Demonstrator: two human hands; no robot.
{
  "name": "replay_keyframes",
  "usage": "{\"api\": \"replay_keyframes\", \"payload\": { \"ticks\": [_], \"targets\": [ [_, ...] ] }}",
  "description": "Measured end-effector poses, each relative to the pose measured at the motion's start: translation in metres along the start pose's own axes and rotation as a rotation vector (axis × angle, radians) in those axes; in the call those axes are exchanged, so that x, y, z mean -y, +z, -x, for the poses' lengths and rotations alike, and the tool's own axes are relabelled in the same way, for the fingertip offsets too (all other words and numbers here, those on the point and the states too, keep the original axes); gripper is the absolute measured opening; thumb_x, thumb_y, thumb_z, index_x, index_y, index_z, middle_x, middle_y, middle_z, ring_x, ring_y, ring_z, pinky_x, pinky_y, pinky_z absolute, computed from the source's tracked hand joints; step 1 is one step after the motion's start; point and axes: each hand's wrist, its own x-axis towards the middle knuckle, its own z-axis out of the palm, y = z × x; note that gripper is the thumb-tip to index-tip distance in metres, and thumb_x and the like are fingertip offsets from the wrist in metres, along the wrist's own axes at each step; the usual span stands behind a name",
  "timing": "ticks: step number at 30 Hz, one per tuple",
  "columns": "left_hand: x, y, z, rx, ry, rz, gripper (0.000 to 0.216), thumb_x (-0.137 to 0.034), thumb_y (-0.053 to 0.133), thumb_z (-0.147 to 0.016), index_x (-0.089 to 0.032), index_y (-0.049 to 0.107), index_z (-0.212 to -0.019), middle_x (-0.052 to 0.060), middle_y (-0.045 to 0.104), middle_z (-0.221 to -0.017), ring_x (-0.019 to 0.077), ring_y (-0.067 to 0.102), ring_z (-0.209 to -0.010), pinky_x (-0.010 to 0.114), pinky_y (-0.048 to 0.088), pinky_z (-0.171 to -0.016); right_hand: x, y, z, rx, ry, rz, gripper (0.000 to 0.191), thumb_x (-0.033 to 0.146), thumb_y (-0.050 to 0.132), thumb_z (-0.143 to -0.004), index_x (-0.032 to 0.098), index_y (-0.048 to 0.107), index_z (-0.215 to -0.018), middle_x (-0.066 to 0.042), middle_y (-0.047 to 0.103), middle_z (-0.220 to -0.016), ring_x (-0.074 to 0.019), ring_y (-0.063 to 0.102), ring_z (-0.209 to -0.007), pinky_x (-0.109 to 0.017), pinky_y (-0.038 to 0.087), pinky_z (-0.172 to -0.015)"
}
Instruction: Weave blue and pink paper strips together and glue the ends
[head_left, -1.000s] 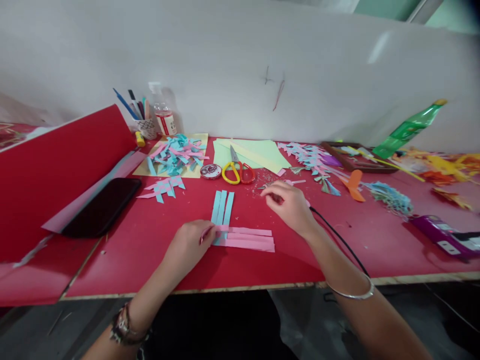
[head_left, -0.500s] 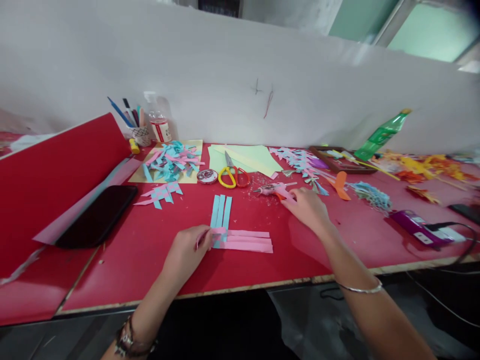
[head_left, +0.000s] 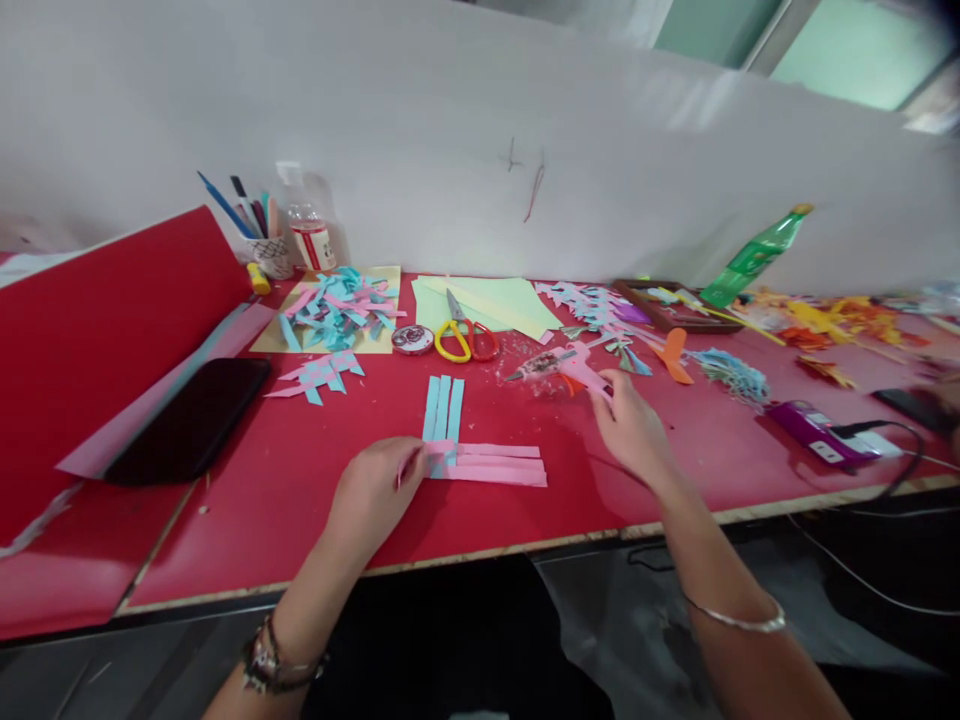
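On the red table (head_left: 285, 500) lies a weave of blue paper strips (head_left: 444, 407) crossed by pink paper strips (head_left: 499, 465). My left hand (head_left: 371, 492) pinches the left end of the pink strips where they meet the blue ones. My right hand (head_left: 631, 428) is closed on the handle of a pink glue gun (head_left: 559, 365), lifted a little off the table, nozzle pointing left.
Yellow-and-red scissors (head_left: 461, 338) and a tape roll (head_left: 412, 339) lie behind the strips. A black phone (head_left: 187, 418) rests at left, beside a red sheet (head_left: 97, 330). Finished woven pieces (head_left: 341, 308), a pen cup (head_left: 270, 255), a green bottle (head_left: 754, 258) and a purple device (head_left: 814, 432) are also here.
My right hand moved right, took hold of the glue gun and lifted it off the table. My left hand stayed on the strips.
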Motion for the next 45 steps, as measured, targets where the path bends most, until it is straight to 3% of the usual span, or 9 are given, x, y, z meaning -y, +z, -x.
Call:
{"api": "replay_keyframes", "payload": {
  "ticks": [5, 11, 28, 45],
  "targets": [
    [-0.001, 0.0, 0.001, -0.002, -0.016, -0.005, 0.024, -0.028, 0.038, -0.083, -0.018, 0.058, -0.075, 0.004, 0.064, -0.075, 0.0165, 0.057, -0.069, 0.024, 0.039, -0.063, 0.02, 0.003, 0.032, -0.077, -0.109, -0.111, 0.04, 0.036, 0.035, -0.085, 0.013, 0.043, -0.116, -0.016, 0.057, -0.105, -0.0259, 0.054, -0.099, -0.037, 0.044, -0.076],
    [-0.003, -0.002, 0.003, -0.026, -0.116, -0.032, 0.028, -0.033, 0.037, -0.084, -0.02, 0.059, -0.073, 0.001, 0.065, -0.075, 0.0146, 0.057, -0.069, 0.022, 0.036, -0.06, 0.041, 0.009, 0.048, -0.069, -0.088, -0.043, 0.055, 0.055, 0.049, -0.073, 0.014, 0.049, -0.109, -0.013, 0.059, -0.097, -0.026, 0.056, -0.089, -0.036, 0.046, -0.07],
    [-0.005, -0.002, 0.001, -0.055, -0.246, -0.085, 0.025, -0.033, 0.038, -0.081, -0.021, 0.059, -0.074, -0.001, 0.061, -0.065, 0.012, 0.054, -0.061, 0.019, 0.032, -0.055, 0.049, 0.017, 0.054, -0.071, -0.176, 0.071, 0.044, 0.049, 0.041, -0.082, 0.014, 0.049, -0.108, -0.011, 0.058, -0.09, -0.0229, 0.055, -0.084, -0.03, 0.042, -0.064],
    [-0.003, 0.0, 0.002, -0.095, -0.2, -0.088, 0.026, -0.032, 0.039, -0.081, -0.021, 0.06, -0.073, 0.0, 0.063, -0.066, 0.012, 0.055, -0.063, 0.018, 0.033, -0.055, 0.049, 0.015, 0.056, -0.063, -0.21, 0.162, 0.037, 0.041, 0.041, -0.085, 0.013, 0.049, -0.109, -0.01, 0.058, -0.086, -0.0214, 0.055, -0.08, -0.028, 0.041, -0.06]
  ]
}}
